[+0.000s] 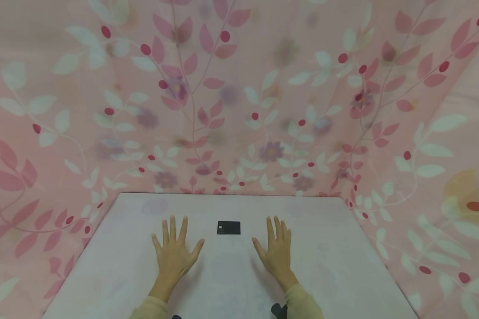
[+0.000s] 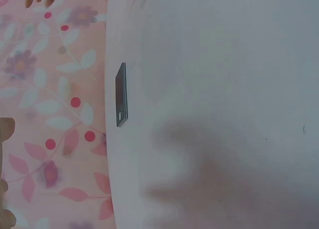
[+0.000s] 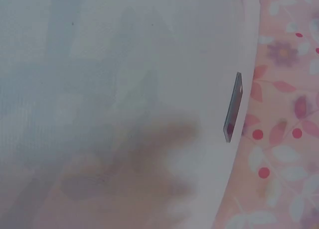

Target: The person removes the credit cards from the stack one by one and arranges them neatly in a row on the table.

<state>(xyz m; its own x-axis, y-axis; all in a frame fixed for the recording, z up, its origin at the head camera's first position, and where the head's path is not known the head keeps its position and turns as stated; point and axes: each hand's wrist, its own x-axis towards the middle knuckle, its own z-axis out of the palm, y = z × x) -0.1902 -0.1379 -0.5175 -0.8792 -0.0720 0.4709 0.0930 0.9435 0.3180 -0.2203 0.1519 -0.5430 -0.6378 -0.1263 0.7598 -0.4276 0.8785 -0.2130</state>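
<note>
"What shows at the white table (image 1: 115,261)?"

"Left hand (image 1: 174,257), fingers spread wide; right hand (image 1: 278,254), fingers straight; both hold nothing. A black box (image 1: 230,228) lies between, near the far edge (image 1: 231,195)"

"Any danger?"

"A hard shove might push it off. It's thin, flat, with one small pale square (image 1: 220,227)"

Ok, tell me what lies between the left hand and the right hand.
A small flat black object lies between the left hand and right hand, touching neither, with bare white table on both sides; the head view shows this.
</note>
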